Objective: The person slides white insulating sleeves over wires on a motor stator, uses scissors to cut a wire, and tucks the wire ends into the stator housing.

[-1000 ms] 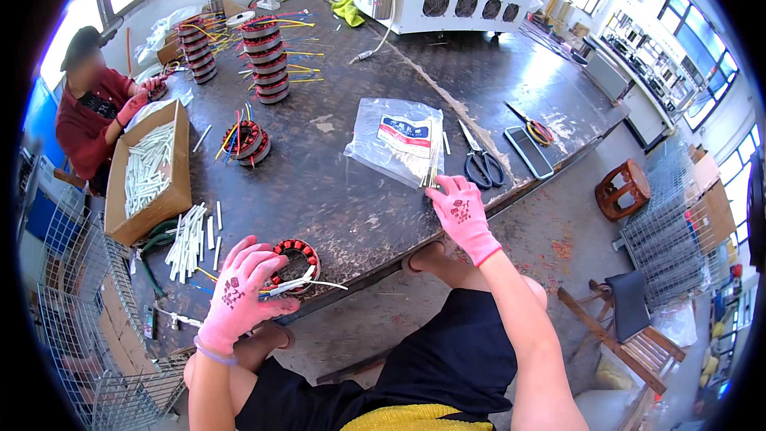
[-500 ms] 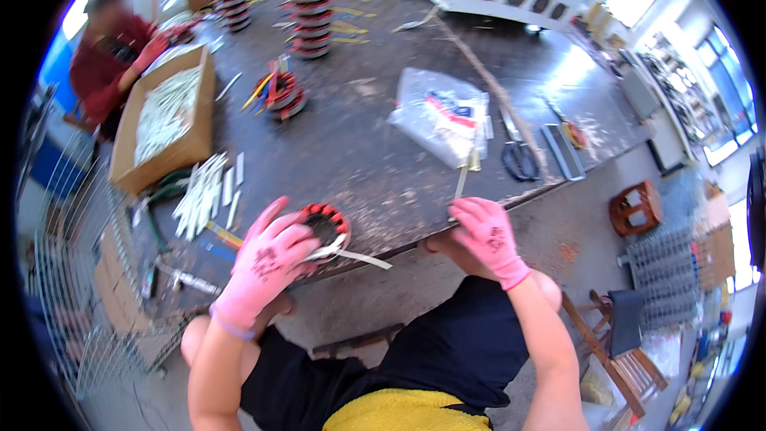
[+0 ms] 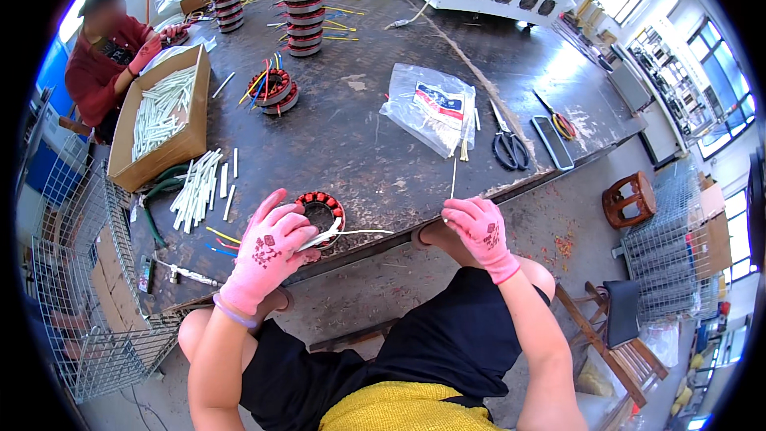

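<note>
My left hand (image 3: 270, 254), in a pink glove, is closed on the near left side of a motor stator (image 3: 333, 206), a ring with red windings at the table's front edge. A white cable tie (image 3: 363, 231) sticks out to the right from the stator, beside a short white sleeve by my fingers. Yellow, red and blue lead wires (image 3: 223, 239) show left of my hand. Off the table's edge my right hand (image 3: 479, 235), also gloved in pink, pinches the lower end of a thin pale cable tie (image 3: 454, 179) that reaches up toward a clear plastic bag (image 3: 431, 112).
White sleeves (image 3: 199, 191) lie loose beside a cardboard box (image 3: 203, 104) of more. Stacked stators (image 3: 303, 16) stand at the back, two more (image 3: 275, 92) nearer. Scissors (image 3: 509, 148) and a phone (image 3: 552, 142) lie right of the bag. A co-worker (image 3: 100, 64) sits far left.
My right hand has shifted slightly left and down, still pinching the tie. My left hand stays on the stator. The whole view has moved a little.
</note>
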`<state>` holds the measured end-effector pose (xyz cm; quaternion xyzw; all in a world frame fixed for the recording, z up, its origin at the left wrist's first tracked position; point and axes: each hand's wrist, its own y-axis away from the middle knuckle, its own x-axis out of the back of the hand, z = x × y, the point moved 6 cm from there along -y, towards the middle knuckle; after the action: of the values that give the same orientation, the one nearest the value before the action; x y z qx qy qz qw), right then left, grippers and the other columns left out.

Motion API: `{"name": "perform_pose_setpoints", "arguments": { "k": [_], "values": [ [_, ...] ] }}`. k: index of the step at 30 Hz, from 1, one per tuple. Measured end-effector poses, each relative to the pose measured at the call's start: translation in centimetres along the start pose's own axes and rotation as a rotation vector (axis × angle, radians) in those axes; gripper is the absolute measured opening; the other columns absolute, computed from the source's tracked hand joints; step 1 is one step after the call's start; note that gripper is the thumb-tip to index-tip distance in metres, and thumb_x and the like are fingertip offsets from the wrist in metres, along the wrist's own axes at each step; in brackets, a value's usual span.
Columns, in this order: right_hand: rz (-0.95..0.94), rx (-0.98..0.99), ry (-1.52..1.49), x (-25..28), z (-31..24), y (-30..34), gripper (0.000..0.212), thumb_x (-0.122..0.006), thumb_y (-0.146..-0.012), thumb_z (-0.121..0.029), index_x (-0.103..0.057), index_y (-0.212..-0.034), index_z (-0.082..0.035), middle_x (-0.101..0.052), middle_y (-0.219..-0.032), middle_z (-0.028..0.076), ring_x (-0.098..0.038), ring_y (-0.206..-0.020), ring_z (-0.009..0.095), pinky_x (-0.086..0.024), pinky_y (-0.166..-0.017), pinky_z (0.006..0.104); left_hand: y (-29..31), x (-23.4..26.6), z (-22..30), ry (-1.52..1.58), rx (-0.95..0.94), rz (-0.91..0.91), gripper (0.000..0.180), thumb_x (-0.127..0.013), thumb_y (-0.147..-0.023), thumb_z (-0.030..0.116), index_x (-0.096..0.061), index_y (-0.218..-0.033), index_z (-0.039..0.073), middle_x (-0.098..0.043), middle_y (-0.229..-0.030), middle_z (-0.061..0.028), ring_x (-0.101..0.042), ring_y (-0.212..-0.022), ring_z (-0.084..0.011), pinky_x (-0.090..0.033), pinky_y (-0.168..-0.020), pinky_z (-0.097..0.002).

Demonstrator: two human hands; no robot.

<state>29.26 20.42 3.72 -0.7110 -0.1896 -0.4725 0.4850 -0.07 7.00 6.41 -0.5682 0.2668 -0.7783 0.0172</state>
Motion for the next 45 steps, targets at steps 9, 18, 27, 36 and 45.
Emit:
{"name": "perform_pose_setpoints", "arguments": {
  "k": [9, 18, 27, 36, 45],
  "values": [
    [0.079, -0.621, -1.009, 3.4, -6.2, -0.2, 0.014, -0.068, -0.087, 0.004, -0.065, -0.1, -0.001, -0.07, -0.092, 0.007, -0.064, -0.078, 0.01, -0.051, -0.067, 0.0243, 0.3, 0.2, -0.1, 0.049, 0.041, -0.019, 0.036, -0.081, -0.064, 0.019, -0.071, -0.098, 0.012, -0.064, -0.097, -0.0026, -0.059, -0.112, -0.0243, -0.035, -0.115, -0.0514],
    [-0.009, -0.951, -1.291, 4.6, -8.1, -1.0, 0.015, -0.067, -0.093, -0.008, -0.065, -0.106, -0.001, -0.073, -0.093, 0.004, -0.066, -0.078, 0.007, -0.048, -0.065, 0.0197, 0.1, 0.3, 0.2, 0.035, 0.021, 0.002, 0.034, -0.081, -0.066, 0.022, -0.07, -0.096, 0.01, -0.064, -0.097, -0.0034, -0.059, -0.112, -0.0242, -0.037, -0.114, -0.0499],
    [-0.052, -0.817, -1.254, 5.2, -8.8, -1.8, 0.017, -0.063, -0.095, -0.006, -0.066, -0.11, -0.001, -0.073, -0.095, 0.005, -0.067, -0.082, 0.008, -0.052, -0.07, 0.0225, 0.6, 0.6, 0.0, 0.067, 0.022, 0.01, 0.034, -0.081, -0.069, 0.022, -0.07, -0.098, 0.01, -0.064, -0.099, -0.0034, -0.059, -0.114, -0.0253, -0.036, -0.113, -0.0518],
    [-0.017, -0.153, -1.013, 2.9, -15.8, -2.0, 0.012, -0.064, -0.087, 0.006, -0.065, -0.098, 0.003, -0.071, -0.103, 0.019, -0.071, -0.083, 0.025, -0.058, -0.074, 0.0314, 0.6, 0.7, -0.9, 0.121, 0.034, 0.065, 0.032, -0.08, -0.072, 0.02, -0.069, -0.101, 0.014, -0.071, -0.101, -0.0053, -0.064, -0.109, -0.0251, -0.044, -0.107, -0.0475],
    [0.072, -0.067, -0.987, 1.1, -16.8, -1.1, 0.021, -0.07, -0.08, 0.001, -0.065, -0.1, -0.003, -0.072, -0.105, 0.016, -0.071, -0.08, 0.029, -0.056, -0.067, 0.0324, 0.7, 0.8, -1.0, 0.187, -0.012, 0.103, 0.025, -0.079, -0.072, 0.013, -0.069, -0.095, 0.012, -0.07, -0.097, -0.0043, -0.066, -0.104, -0.0239, -0.046, -0.105, -0.0476]
  ]
}}
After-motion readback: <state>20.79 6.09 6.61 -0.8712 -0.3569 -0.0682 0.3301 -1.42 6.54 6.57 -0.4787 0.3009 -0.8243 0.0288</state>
